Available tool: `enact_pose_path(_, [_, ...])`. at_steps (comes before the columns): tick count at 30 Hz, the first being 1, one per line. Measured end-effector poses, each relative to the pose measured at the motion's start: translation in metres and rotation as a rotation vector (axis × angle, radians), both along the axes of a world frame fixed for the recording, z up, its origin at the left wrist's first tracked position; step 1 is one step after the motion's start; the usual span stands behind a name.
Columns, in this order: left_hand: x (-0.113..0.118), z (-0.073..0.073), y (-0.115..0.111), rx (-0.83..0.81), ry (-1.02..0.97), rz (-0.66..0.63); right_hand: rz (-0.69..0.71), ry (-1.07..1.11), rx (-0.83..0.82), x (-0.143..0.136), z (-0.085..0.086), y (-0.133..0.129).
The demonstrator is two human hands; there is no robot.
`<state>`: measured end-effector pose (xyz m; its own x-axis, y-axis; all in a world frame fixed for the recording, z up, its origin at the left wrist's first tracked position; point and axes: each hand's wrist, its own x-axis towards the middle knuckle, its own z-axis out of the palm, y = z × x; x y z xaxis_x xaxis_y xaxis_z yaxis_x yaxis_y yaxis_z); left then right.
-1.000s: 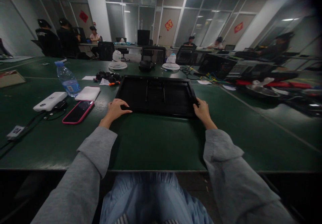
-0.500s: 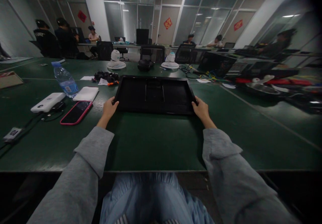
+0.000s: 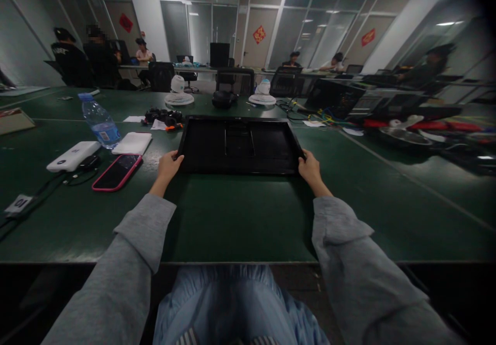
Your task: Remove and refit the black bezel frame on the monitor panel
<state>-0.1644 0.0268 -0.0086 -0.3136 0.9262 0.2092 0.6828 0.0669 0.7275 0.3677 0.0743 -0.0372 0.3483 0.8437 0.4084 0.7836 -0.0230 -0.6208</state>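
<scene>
A black rectangular panel with a raised rim [image 3: 205, 151] lies level over the green table in front of me. A small pale mark shows on its far rim, and thin light lines form a rectangle near its middle. Whether it is a monitor or a tray I cannot tell. My left hand [image 3: 168, 168] grips its left near corner, thumb on top and fingers mostly hidden beneath the edge. At the right near corner, my right hand [image 3: 310, 168] is closed on the rim in the same way. Whether the panel touches the table is unclear.
On the green table [image 3: 240, 221], left, are a pink-cased phone [image 3: 118, 172], white power bank [image 3: 73, 156], notepad [image 3: 134, 143] and water bottle [image 3: 99, 123]. Two white fans [image 3: 179, 94] stand beyond the panel. A pan [image 3: 405, 138] and computer case [image 3: 333, 97] are right. People sit farther back.
The panel's right near corner and my right hand have shifted very slightly to the right. My left hand keeps its grip in almost the same place.
</scene>
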Motion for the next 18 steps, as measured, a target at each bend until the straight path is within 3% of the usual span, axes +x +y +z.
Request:
enact_pose_path(10, [-0.003,0.003,-0.002,-0.045,0.058,0.083,0.019,0.019,-0.002,-0.005,0.004,-0.005])
enact_pose_path(18, [-0.005,0.007,-0.008,-0.041,0.148,0.113,0.058,0.07,-0.05,-0.005,0.016,-0.011])
